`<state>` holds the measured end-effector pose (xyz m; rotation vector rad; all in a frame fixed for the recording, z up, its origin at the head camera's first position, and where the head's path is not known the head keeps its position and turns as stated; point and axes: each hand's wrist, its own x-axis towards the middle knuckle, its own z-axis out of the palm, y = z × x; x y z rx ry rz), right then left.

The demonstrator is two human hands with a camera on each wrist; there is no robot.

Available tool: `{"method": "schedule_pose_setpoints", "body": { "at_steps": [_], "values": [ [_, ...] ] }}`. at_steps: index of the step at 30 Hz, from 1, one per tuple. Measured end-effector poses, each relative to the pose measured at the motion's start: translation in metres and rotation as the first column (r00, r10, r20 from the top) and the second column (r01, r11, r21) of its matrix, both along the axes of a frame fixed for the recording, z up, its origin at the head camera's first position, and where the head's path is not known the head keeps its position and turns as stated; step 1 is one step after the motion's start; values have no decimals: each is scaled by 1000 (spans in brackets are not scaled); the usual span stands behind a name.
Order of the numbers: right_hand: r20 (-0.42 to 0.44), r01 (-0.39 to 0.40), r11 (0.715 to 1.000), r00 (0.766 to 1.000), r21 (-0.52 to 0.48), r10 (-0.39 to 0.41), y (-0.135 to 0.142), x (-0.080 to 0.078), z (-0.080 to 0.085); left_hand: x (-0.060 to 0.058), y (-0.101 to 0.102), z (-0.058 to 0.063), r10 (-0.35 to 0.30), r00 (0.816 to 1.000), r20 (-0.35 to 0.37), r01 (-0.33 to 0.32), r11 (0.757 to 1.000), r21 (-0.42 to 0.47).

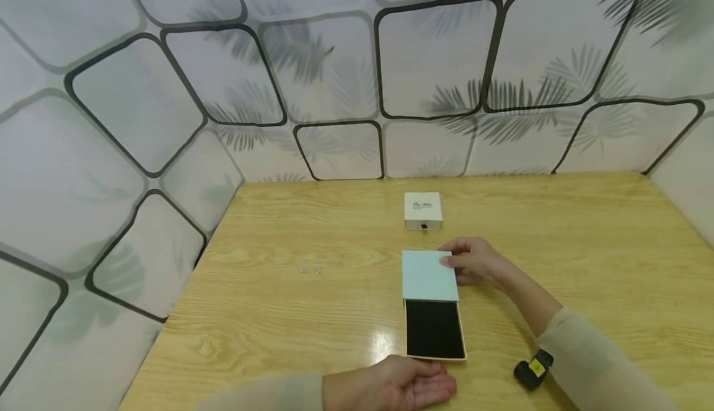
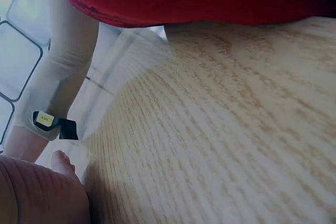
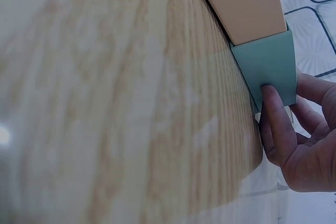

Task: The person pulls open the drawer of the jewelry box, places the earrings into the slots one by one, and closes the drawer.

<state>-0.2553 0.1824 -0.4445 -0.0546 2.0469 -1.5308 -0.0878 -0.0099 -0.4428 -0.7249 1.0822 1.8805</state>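
Observation:
A sliding gift box lies on the table, its light blue sleeve (image 1: 428, 278) at the far end and its drawer (image 3: 244, 3) pulled out toward the person. Black lining (image 1: 435, 330) fills the drawer, whose sides are peach-coloured. My right hand (image 1: 474, 259) grips the sleeve at its far right corner, thumb on top. In the right wrist view, fingers (image 3: 278, 119) press on the sleeve's side and end. At the drawer's near edge my left hand (image 1: 404, 383) lies palm up, fingers loosely extended and holding nothing.
Behind the box stands a small white box (image 1: 423, 211) with dark lettering and a black pull tab. Two tiny shiny pieces (image 1: 318, 270) lie left on the wooden table (image 1: 268, 330). A black wrist device (image 1: 533, 369) is on the right sleeve. Patterned walls border the table.

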Motion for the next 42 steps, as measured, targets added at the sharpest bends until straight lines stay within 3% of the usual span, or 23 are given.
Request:
{"method": "schedule_pose_setpoints", "body": {
  "at_steps": [8, 12, 17, 22, 25, 28, 34, 42],
  "values": [
    [-9, -8, 1000, 1000, 6, 8, 1, 1, 1, 1, 0, -1, -41, 999, 15, 41, 999, -1],
    [-11, -10, 1000, 1000, 1, 10, 0, 1, 1, 0, -4, -1, -128, 991, 33, 127, 992, 9],
    [-12, -12, 1000, 1000, 0, 12, 0, 0, -1, 3, -14, 0, -307, 951, 38, 306, 952, 21],
    [-15, -11, 1000, 1000, -5, 11, 1, -1, 0, 5, -24, 1, -385, 918, -98, 386, 922, -10],
    [-18, -11, 1000, 1000, -7, 11, 1, -1, 1, 4, -28, 4, -414, 896, -159, 411, 910, -50],
    [-15, -8, 1000, 1000, -7, 8, 1, -1, 1, 1, -32, 8, -420, 896, -141, 416, 907, -63],
    [-16, -3, 1000, 1000, 2, 3, 0, -1, -1, -3, -43, 14, -432, 879, -204, 420, 902, -102],
    [-14, -4, 1000, 1000, -6, 4, 0, 0, -3, -12, -59, 21, -461, 817, -347, 426, 887, -177]
  ]
}}
